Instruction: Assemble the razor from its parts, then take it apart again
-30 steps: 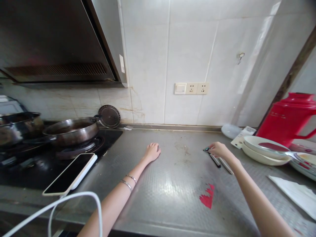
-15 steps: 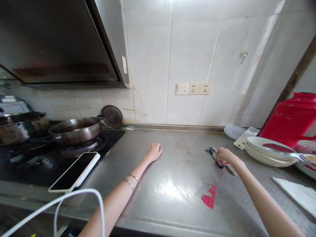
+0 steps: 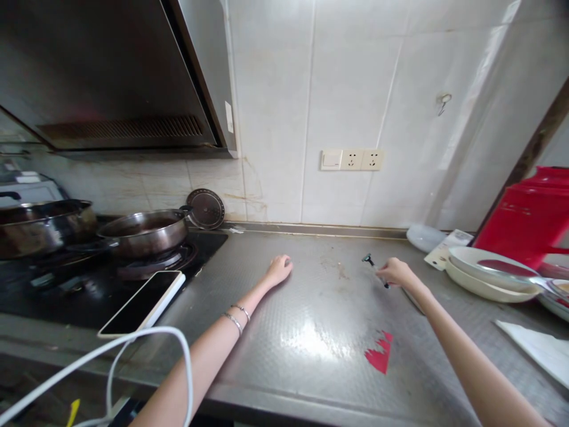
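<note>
My right hand (image 3: pixel 395 271) pinches a small T-shaped tool (image 3: pixel 368 260) with a dark green head and a thin, dark-ended handle. Its head points away and to the left, just above the counter; I cannot tell what kind of tool it is. A thin pale stick-like thing (image 3: pixel 413 300) lies partly hidden beneath my right wrist. Farther left, my left hand (image 3: pixel 278 270) rests on the metal counter (image 3: pixel 329 296) with curled fingers. A small dark spot shows at its fingertips, too unclear to name. A jagged red scrap (image 3: pixel 380 353) lies nearer the front edge.
At the left, a phone (image 3: pixel 141 303) with a white cable (image 3: pixel 146 332) lies by the stove, which bears metal pans (image 3: pixel 151 234). On the right stand stacked dishes (image 3: pixel 484 284), a red jug (image 3: pixel 524 213) and a white sheet (image 3: pixel 533 350). Sockets (image 3: pixel 351 160) are on the wall.
My right hand has drawn the T-shaped tool slightly up and left, apart from the pale stick-like thing beside it. My left hand has barely moved. The view has shifted a little.
</note>
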Demonstrator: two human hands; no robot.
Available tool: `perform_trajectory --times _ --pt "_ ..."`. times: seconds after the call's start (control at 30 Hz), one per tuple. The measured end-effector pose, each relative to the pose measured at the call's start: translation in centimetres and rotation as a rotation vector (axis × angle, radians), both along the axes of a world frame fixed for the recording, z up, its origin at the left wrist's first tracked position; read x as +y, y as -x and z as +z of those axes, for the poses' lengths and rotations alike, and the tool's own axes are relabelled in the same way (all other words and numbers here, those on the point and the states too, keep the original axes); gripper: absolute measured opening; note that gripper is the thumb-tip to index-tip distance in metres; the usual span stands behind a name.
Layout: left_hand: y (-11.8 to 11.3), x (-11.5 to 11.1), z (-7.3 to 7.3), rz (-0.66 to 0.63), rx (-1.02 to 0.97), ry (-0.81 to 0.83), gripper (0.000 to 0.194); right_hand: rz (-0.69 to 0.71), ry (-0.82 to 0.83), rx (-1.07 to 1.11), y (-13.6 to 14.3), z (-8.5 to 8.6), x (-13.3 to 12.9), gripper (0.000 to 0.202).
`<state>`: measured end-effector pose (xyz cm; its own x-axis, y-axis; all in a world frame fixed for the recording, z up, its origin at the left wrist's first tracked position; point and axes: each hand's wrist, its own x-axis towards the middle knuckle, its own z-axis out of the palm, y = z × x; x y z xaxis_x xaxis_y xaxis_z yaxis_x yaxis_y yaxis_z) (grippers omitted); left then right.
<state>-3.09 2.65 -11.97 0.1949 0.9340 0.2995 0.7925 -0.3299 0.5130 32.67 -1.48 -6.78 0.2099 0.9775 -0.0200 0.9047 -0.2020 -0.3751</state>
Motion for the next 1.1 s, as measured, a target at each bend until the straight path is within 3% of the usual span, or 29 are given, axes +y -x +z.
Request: perform_trajectory --times 0.23,0.43,0.63,0.77,0.97,1.1 --pt "-1.6 0.7 1.7 -0.074 -0.261 0.119 0.027 0.092 -0.355 0.043 7.8 0.3 0.9 0.023" --pt "-4.8 -0.6 4.4 -0.131 -0.439 0.277 0.047 0.291 -0.572 0.076 15.3 0.6 0.1 0.016" --pt "-4.8 -1.9 6.0 -0.064 -0.741 0.438 0.04 0.37 -0.648 0.103 18.0 0.2 -1.3 0.019" --pt "-4.3 -2.2 5.8 -0.081 -0.68 0.448 0.038 0.41 -0.584 0.049 18.4 0.3 -2.2 0.016" --pt "-3.5 -1.2 5.5 -0.064 -0.222 0.302 0.035 0.51 -0.528 0.116 18.2 -0.5 -2.4 0.023" --pt "-2.6 0.0 5.6 -0.053 -0.037 0.267 0.03 0.482 -0.537 0.187 16.8 -1.0 -1.9 0.029"
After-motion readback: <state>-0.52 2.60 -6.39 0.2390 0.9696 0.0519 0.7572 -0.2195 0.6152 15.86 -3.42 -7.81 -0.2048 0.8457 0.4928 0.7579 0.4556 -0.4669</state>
